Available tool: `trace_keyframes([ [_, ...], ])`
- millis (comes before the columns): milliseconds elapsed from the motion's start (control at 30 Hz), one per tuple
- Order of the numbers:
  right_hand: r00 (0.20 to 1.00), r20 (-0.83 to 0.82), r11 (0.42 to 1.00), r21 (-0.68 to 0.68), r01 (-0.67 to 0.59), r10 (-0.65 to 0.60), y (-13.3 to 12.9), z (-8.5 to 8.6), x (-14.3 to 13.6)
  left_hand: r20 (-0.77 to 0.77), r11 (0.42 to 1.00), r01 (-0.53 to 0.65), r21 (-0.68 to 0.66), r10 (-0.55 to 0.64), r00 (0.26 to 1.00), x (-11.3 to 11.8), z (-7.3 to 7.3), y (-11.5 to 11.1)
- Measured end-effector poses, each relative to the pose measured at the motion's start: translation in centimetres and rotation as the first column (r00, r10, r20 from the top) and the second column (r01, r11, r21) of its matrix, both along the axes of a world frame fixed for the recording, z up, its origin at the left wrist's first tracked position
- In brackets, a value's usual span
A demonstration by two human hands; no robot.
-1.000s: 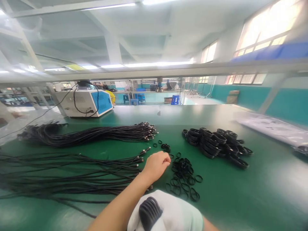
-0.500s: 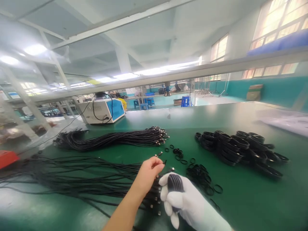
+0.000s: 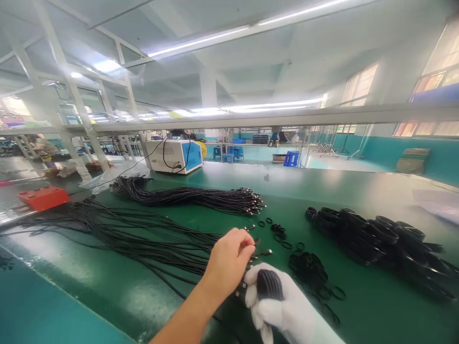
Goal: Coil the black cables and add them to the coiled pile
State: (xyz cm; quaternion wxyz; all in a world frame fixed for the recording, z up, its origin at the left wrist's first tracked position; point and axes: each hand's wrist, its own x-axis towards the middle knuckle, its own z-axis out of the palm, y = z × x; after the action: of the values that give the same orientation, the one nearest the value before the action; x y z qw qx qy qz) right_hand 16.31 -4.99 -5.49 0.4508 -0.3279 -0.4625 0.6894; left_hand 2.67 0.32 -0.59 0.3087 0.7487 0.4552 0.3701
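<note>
In my white-gloved right hand (image 3: 283,303) is a coiled black cable (image 3: 269,284), its loops wrapped tightly together by the fingers. My bare left hand (image 3: 233,255) sits just above and to the left of it, thumb and fingers pinched together. A small blurred dark bit shows at those fingertips, too unclear to name. Under and beside my left hand lie loose black cables (image 3: 150,239), spread out with metal plugs at their near ends. A pile of black rubber bands (image 3: 308,267) lies right of the glove, with several single bands (image 3: 278,229) further back.
A bundle of straight black cables (image 3: 193,196) lies behind my hands. Stacked coiled cables (image 3: 373,239) fill the right side of the green table (image 3: 229,174). A white and blue machine (image 3: 175,156) stands at the back, a red box (image 3: 43,198) at the left, under a shelf rail (image 3: 251,119).
My view has turned left, bringing more of the table's left side and the red box into sight. Both hands stay close together, the right still holding the coil and the left still pinched.
</note>
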Motion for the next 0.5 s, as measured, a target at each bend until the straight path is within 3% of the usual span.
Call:
trace_keyframes([
  [67, 0.989, -0.017, 0.988, 0.022, 0.150, -0.150, 0.5, -0.3, 0.5, 0.169, 0.986, 0.064, -0.153, -0.038, 0.985, -0.9, 0.0, -0.2],
  [167, 0.947, 0.029, 0.946, 0.074, 0.317, -0.319, 1.0, -0.4, 0.8, 0.392, 0.889, 0.241, -0.390, -0.077, 0.917, -1.2, -0.7, -1.2],
  [267, 0.909, 0.032, 0.906, 0.108, 0.410, -0.415, 1.0, -0.5, 0.3, 0.498, 0.810, 0.304, -0.502, -0.017, 0.867, -0.3, -2.7, -2.2],
  [333, 0.876, 0.035, 0.873, 0.109, 0.475, -0.481, 0.9, -0.8, -0.2, 0.524, 0.798, 0.307, -0.518, 0.013, 0.851, 0.4, -4.4, -2.5],
  [433, 0.894, -0.013, 0.894, -0.006, 0.447, -0.447, 0.7, -1.9, -0.2, 0.510, 0.824, 0.257, -0.505, 0.045, 0.859, 1.1, -6.5, -2.4],
  [500, 0.940, -0.110, 0.945, -0.095, 0.313, -0.323, 0.5, -2.6, 0.4, 0.561, 0.818, 0.267, -0.510, 0.081, 0.823, 0.9, -7.2, -2.4],
])
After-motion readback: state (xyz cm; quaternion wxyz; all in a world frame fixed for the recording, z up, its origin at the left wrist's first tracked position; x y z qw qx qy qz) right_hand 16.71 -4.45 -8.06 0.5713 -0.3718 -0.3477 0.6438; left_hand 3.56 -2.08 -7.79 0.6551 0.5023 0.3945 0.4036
